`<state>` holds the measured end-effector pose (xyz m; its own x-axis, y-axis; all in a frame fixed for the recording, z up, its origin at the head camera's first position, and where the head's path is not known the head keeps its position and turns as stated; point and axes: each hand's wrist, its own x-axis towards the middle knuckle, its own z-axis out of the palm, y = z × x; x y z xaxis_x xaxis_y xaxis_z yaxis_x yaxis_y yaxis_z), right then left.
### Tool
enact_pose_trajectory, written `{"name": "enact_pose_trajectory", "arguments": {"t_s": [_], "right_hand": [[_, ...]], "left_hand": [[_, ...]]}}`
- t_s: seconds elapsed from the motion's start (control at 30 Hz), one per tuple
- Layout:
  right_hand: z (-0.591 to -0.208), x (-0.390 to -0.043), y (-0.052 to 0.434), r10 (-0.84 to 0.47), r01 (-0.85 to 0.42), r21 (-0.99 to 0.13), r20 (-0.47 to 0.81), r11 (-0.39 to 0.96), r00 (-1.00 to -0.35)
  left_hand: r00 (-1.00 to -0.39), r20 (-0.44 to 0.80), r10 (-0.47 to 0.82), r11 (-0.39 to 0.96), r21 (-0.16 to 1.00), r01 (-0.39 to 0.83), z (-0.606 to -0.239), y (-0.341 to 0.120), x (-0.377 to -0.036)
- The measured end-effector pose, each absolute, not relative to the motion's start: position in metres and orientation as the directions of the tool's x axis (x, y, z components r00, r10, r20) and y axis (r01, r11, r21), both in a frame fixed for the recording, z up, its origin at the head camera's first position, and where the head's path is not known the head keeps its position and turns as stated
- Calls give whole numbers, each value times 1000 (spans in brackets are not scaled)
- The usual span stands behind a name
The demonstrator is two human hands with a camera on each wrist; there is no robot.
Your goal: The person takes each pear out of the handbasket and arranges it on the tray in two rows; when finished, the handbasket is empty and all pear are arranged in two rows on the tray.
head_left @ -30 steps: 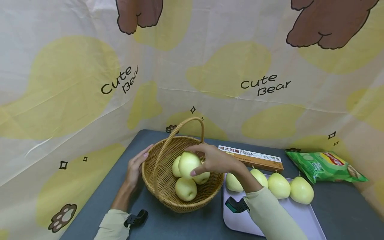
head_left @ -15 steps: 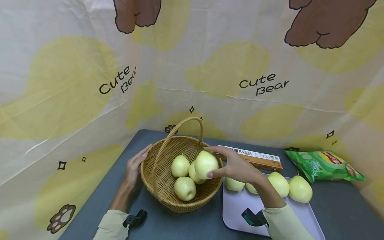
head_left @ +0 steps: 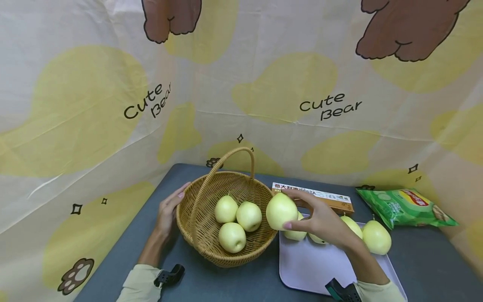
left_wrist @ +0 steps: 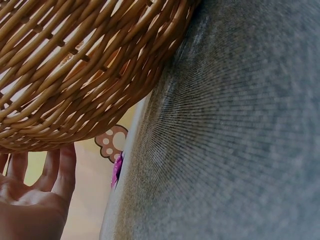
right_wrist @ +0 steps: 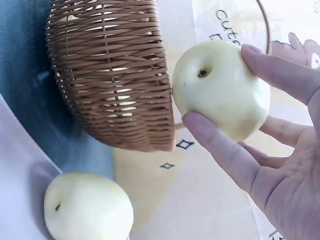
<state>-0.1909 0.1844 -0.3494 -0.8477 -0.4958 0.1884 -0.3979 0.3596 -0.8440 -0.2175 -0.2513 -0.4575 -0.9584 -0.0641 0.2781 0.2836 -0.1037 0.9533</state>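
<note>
My right hand (head_left: 288,208) grips a pale yellow-green pear (head_left: 279,209) in thumb and fingers, in the air just past the right rim of the wicker basket (head_left: 196,235) and over the left end of the lavender tray (head_left: 313,268). The right wrist view shows the held pear (right_wrist: 220,90) stem end out, beside the basket (right_wrist: 115,75). Three pears (head_left: 248,216) lie inside the basket. My left hand (head_left: 171,207) rests with straight fingers (left_wrist: 60,170) against the basket's left wall (left_wrist: 75,70).
Several more pears (head_left: 377,238) lie along the tray's far edge, two partly hidden by my right hand; one pear (right_wrist: 87,207) shows below it. A pasta box (head_left: 317,195) and a green snack bag (head_left: 405,207) lie behind the tray. A printed cloth backdrop (head_left: 264,84) borders the dark table (head_left: 241,285).
My right hand has lifted the pear out of the basket and carried it right, over the rim to the tray's left end. The left hand has stayed on the basket.
</note>
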Motion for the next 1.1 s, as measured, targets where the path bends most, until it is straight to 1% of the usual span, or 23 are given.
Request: {"name": "enact_pose_trajectory", "arguments": {"t_s": [0.23,0.43,0.77,1.1], "right_hand": [[-358,-180,203,-491,-419,-844,223,335,-842],[-369,-169,213,-453,-338,-871,155,356,-878],[-388,-158,225,-424,-240,-890,59,388,-904],[-405,-151,232,-452,-302,-839,76,453,-889]], "left_hand": [[-954,296,-52,-106,948,300,-457,-252,-217],[-954,295,-59,-107,948,300,-457,-251,-216],[-958,281,-61,-101,953,286,-457,-251,-217],[-958,278,-68,-103,953,283,-456,-250,-217]]}}
